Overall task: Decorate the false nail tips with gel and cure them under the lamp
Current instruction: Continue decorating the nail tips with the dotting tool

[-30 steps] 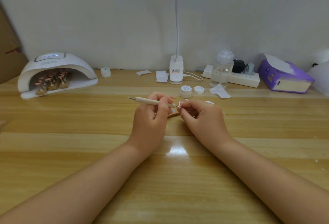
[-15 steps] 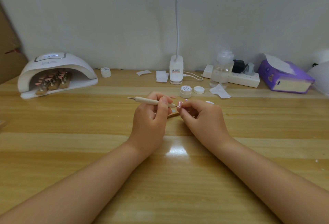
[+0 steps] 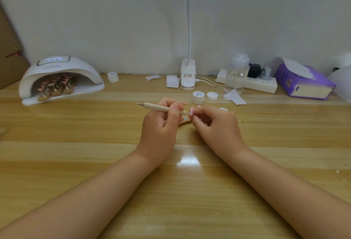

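My left hand grips a wooden dotting pen that lies level, its metal tip touching a pink nail tip with white dots. My right hand pinches that nail tip on its stand; a wooden stick shows below the fingers. An open white gel jar and its lid stand just beyond the hands. At the far left the white curing lamp is lit and holds several pink nail tips on stands.
Along the back wall stand a second small jar, paper wipes, a desk lamp base, a clear bottle, a power strip and a purple tissue box. A loose wipe lies near the jar.
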`<state>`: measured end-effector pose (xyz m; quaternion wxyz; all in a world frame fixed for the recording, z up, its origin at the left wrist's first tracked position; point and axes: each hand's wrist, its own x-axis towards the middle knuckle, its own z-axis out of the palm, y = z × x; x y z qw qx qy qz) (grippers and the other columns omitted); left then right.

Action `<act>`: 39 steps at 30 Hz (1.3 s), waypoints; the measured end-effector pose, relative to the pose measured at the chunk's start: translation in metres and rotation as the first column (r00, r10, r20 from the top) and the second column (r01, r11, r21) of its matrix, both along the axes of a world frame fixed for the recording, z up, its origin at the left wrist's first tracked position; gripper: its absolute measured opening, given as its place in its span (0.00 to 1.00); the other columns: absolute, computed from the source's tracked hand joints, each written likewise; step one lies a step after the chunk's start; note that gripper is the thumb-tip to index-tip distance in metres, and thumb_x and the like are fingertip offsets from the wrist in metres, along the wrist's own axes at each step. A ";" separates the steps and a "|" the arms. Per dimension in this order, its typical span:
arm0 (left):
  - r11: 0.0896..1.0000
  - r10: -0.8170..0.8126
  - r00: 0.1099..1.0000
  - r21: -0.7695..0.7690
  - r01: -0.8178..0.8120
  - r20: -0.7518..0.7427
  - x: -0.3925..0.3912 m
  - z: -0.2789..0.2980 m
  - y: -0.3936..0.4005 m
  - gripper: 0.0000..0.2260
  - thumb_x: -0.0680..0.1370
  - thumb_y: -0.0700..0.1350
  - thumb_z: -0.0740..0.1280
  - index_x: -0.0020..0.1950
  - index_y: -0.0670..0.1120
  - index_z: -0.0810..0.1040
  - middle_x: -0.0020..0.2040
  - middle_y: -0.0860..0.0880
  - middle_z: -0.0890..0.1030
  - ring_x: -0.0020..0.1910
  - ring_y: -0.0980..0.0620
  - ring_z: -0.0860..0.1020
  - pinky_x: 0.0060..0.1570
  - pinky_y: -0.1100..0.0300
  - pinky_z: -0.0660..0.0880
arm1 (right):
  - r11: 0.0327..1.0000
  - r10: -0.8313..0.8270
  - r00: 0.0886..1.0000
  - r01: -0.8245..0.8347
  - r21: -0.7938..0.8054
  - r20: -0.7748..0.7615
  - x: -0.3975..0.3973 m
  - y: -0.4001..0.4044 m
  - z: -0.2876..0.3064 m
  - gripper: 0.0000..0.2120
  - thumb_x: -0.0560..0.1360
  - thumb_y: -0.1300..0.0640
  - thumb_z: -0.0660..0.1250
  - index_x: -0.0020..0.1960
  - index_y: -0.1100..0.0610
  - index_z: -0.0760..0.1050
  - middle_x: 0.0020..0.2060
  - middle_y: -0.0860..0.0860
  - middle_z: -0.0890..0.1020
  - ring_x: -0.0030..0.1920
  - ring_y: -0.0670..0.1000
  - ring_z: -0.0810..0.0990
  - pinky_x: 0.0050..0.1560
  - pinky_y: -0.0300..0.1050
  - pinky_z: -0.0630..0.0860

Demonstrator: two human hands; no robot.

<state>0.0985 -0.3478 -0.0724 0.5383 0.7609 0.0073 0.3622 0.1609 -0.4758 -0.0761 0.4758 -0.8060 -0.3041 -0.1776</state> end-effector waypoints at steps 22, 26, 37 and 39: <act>1.000 0.006 1.000 0.027 -0.006 0.003 0.001 -0.001 0.001 0.09 0.78 0.49 0.57 0.41 0.54 0.75 0.37 0.50 0.80 0.37 0.57 0.80 0.42 0.50 0.78 | 1.000 0.000 1.000 0.000 0.001 0.000 0.000 0.000 0.000 0.03 0.73 0.59 0.71 0.44 0.54 0.83 0.32 0.40 0.79 0.34 0.37 0.77 0.37 0.29 0.70; 1.000 -0.016 1.000 0.019 0.015 0.017 0.001 -0.001 0.000 0.09 0.78 0.47 0.58 0.41 0.53 0.75 0.37 0.59 0.81 0.36 0.60 0.80 0.38 0.64 0.76 | 1.000 0.001 1.000 -0.001 -0.013 0.004 0.000 0.000 0.000 0.03 0.73 0.59 0.70 0.45 0.55 0.83 0.32 0.40 0.79 0.35 0.38 0.77 0.38 0.30 0.72; 1.000 -0.021 1.000 0.013 0.020 0.020 0.000 0.002 -0.001 0.09 0.77 0.47 0.57 0.41 0.51 0.75 0.37 0.61 0.81 0.36 0.60 0.80 0.39 0.65 0.76 | 1.000 0.005 1.000 -0.005 -0.015 -0.014 -0.001 -0.001 0.002 0.03 0.73 0.59 0.70 0.45 0.55 0.83 0.33 0.41 0.80 0.35 0.37 0.77 0.39 0.31 0.72; 1.000 -0.022 1.000 0.009 0.022 0.019 0.000 0.002 -0.001 0.09 0.77 0.48 0.57 0.41 0.50 0.75 0.37 0.62 0.81 0.36 0.60 0.80 0.39 0.64 0.76 | 1.000 0.004 1.000 -0.004 -0.017 -0.015 -0.001 -0.001 0.002 0.03 0.73 0.59 0.70 0.45 0.55 0.83 0.33 0.42 0.80 0.35 0.38 0.77 0.39 0.31 0.72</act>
